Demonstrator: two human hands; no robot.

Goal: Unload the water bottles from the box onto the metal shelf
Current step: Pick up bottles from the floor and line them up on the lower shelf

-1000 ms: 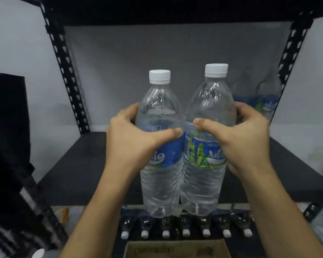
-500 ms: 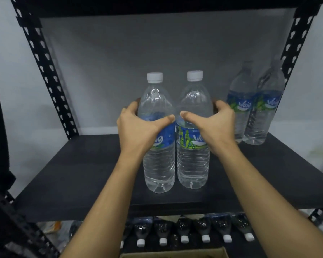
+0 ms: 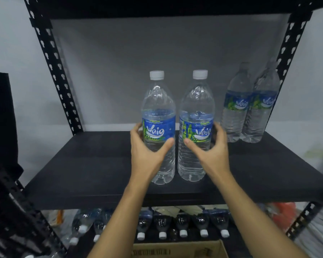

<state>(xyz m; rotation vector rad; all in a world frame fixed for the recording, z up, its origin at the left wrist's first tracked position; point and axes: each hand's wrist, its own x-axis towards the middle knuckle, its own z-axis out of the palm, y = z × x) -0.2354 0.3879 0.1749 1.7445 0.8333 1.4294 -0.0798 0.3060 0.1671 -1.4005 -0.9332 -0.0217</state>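
Observation:
Two clear water bottles with white caps and blue labels stand upright side by side near the middle of the black metal shelf [image 3: 101,164]. My left hand [image 3: 147,151] wraps the left bottle [image 3: 158,101] just below its label, thumb in front and fingers behind. My right hand [image 3: 211,151] wraps the right bottle [image 3: 197,101] the same way. Both bottle bases rest on the shelf board. The top edge of the cardboard box [image 3: 177,250] shows at the bottom of the view, below my forearms.
Two more bottles [image 3: 248,108] stand at the shelf's back right corner. Several bottles [image 3: 162,226] lie on the lower shelf, caps toward me. Perforated black posts [image 3: 58,71] frame the bay, with another shelf board overhead. A dark object [image 3: 0,118] is at the left.
Both bottles moved forward from in front of me and down onto the shelf board. My hands slid lower on them, from the labels to just beneath.

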